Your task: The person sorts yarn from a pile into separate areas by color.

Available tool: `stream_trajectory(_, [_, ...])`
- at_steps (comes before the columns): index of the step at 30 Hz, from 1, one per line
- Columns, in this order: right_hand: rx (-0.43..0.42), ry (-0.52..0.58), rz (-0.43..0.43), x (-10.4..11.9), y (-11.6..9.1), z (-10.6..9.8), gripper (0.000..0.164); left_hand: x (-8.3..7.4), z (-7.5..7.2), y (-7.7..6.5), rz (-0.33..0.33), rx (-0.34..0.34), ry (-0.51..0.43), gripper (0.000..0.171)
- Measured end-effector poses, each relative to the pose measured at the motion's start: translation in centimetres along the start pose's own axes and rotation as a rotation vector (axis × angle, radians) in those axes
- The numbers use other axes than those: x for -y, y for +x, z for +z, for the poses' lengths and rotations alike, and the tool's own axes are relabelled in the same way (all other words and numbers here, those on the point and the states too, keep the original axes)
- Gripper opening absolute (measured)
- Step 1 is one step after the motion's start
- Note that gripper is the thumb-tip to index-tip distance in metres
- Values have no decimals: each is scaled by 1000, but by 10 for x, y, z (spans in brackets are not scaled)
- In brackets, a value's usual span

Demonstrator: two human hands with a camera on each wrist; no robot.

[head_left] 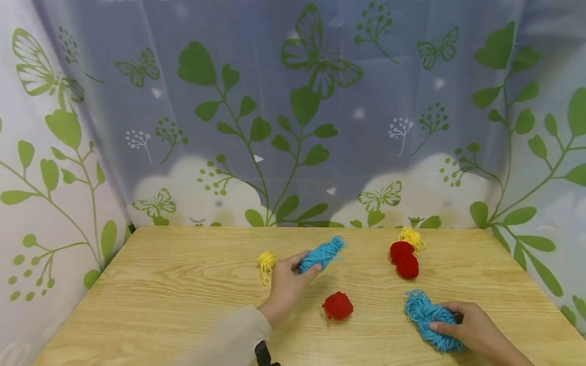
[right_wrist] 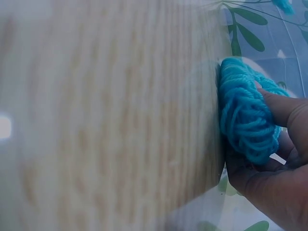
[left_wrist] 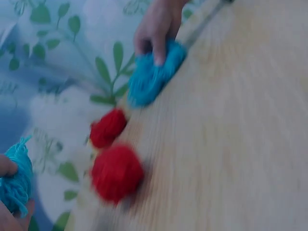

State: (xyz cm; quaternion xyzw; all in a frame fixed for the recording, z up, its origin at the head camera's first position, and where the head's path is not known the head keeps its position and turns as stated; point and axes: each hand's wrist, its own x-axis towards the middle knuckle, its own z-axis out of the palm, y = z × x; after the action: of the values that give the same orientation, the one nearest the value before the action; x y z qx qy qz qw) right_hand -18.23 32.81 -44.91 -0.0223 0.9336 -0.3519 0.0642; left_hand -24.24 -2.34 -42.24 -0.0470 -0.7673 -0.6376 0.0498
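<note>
My left hand [head_left: 288, 285] pinches blue bundle [head_left: 321, 255]; right hand [head_left: 475, 333] pinches blue skein [head_left: 423, 317], its four o'clock. Likely soft; grip mid-length.

Here's the slim blue yarn bundle [head_left: 319, 257], pinched in the left grip [head_left: 285, 289], slanting up and to the right over the far half of the bench [head_left: 177, 299], a knobby tuft at its far end and loose strands poking out at the side! And over on the right, the fatter blue skein [head_left: 422, 318], all thick loops, lies diagonally against the bench, thumb on top, held by the right grip [head_left: 476, 330]!
</note>
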Motion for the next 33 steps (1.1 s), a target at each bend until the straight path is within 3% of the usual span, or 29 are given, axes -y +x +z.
stream_trajectory(5, [3,-1,-2,3,1,1,66,-7,45,-20,-7,54,-85,43])
stream_trajectory(8, [5,3,0,4,2,0,66,-7,71,-32,6,22,-99,42])
stream_trajectory(11, [1,4,-8,3,1,0,65,-4,97,-43,-2,-51,-91,41])
stream_trajectory(14, [-5,-21,-22,1,0,-3,64,-2,122,-54,-82,-93,-33,40])
stream_trajectory(17, [-8,-52,-12,-2,-2,-6,65,0,142,-64,-152,-84,53,39])
stream_trajectory(22, [-9,-63,-15,-3,-3,-7,66,2,154,-73,-179,-17,59,37])
stream_trajectory(28, [0,-34,-21,0,-3,-3,64,7,150,-75,-183,70,-63,29])
stream_trajectory(33, [10,-32,-3,2,0,0,70,9,151,-72,-206,91,-62,25])
